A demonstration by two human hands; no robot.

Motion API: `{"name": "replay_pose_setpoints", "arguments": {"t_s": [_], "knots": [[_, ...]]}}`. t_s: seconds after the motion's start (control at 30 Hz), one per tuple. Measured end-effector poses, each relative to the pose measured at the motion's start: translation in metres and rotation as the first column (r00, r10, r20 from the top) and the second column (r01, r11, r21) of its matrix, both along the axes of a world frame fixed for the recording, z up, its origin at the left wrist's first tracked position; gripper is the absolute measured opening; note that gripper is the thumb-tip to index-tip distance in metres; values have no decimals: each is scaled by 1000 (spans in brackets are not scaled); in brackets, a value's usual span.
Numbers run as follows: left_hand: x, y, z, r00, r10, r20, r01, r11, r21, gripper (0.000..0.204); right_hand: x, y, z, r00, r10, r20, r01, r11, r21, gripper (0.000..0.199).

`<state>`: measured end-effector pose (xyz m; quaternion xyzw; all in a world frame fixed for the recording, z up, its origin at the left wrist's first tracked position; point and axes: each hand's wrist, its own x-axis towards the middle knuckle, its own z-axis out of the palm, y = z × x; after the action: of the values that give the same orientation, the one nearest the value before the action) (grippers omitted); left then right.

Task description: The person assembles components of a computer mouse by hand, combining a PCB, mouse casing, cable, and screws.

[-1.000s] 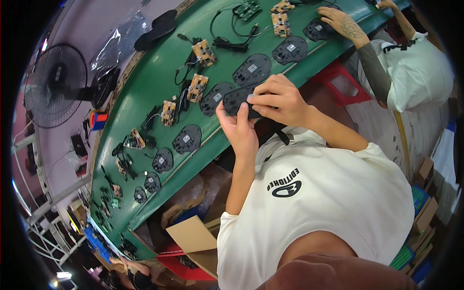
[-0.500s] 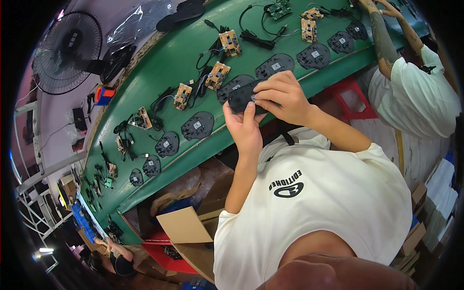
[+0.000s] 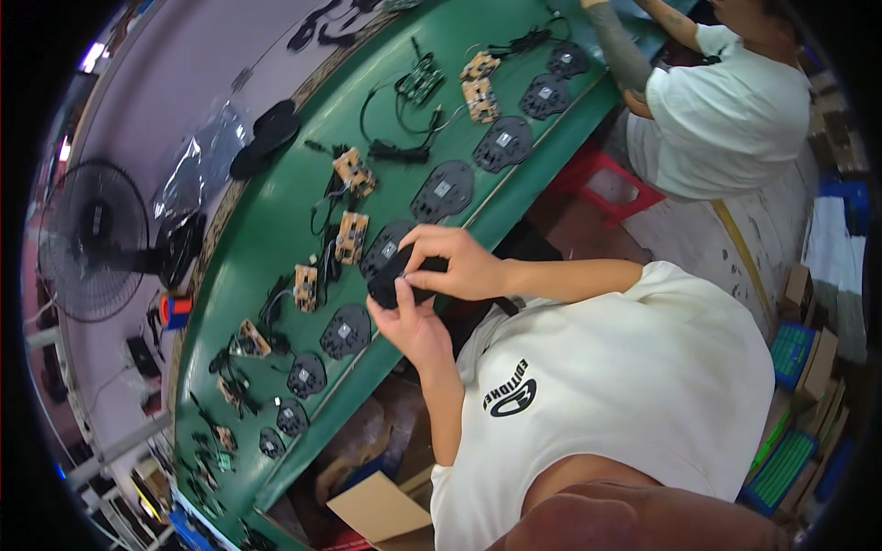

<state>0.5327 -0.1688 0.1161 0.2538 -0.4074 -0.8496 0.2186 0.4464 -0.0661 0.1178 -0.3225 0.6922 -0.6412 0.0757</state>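
Note:
My left hand (image 3: 415, 332) holds a black plastic shell (image 3: 384, 286) from below, thumb on its near side, just over the bench's front edge. Curled above it, my right hand (image 3: 464, 266) pinches at the shell's upper part. Whether a small piece lies between those fingertips I cannot make out. Partly behind the held shell lies a dark rounded plastic base (image 3: 386, 243). Similar bases, such as one to the left (image 3: 346, 331) and one to the right (image 3: 442, 191), line the bench. Brown circuit boards (image 3: 351, 238) with black cables lie beyond them.
The green bench (image 3: 496, 216) runs diagonally from lower left to upper right. A co-worker in a white shirt (image 3: 712, 129) works at the far right, near a red stool (image 3: 616, 188). A fan (image 3: 96, 239) stands left; an open cardboard box (image 3: 381, 508) sits below the bench.
The view has turned, so the bench and co-worker appear shifted. Both hands still hold the black plastic shell, which is now tilted differently; my right fingers remain at its upper part.

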Motion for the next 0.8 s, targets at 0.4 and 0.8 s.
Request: {"name": "replay_pose_setpoints", "arguments": {"t_s": [0.4, 0.8], "knots": [[3, -17, 16, 960, 265, -86, -273, 958, -94, 53, 0, -17, 20, 968, 214, 133, -206, 976, -65, 30], [322, -400, -5, 466, 863, 194, -634, 478, -608, 48, -45, -6, 40, 948, 292, 128, -297, 954, 29, 30]]}}
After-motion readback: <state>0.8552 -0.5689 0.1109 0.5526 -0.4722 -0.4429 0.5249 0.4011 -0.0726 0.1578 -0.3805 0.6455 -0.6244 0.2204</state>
